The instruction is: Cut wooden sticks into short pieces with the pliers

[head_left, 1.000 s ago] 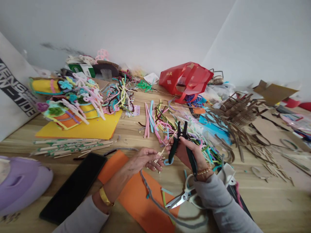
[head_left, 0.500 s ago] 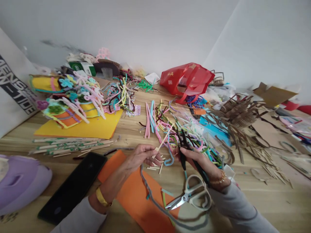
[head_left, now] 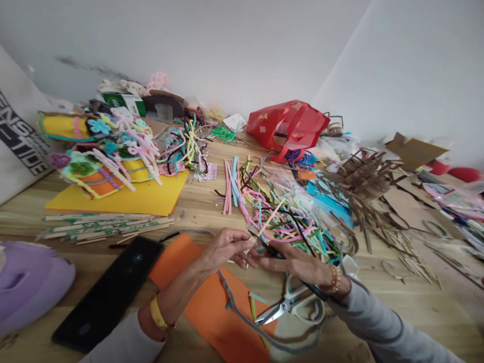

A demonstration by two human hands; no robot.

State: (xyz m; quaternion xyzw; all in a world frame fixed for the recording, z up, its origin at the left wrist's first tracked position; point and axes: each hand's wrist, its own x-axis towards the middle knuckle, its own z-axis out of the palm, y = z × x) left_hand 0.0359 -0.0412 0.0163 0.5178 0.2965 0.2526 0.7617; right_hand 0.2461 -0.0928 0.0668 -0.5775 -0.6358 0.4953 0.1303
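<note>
A craft workroom; pipe cleaners point(head_left: 264, 214) and cardboard strips point(head_left: 365, 189) cover a wooden table point(head_left: 419, 322).

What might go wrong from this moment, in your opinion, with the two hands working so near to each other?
The black-handled cutters in the right hand point toward the left hand, so a slip might nip its fingers. The scissors lie just below the right wrist with the blade exposed, so a careless downward move could perhaps catch the skin.
</note>
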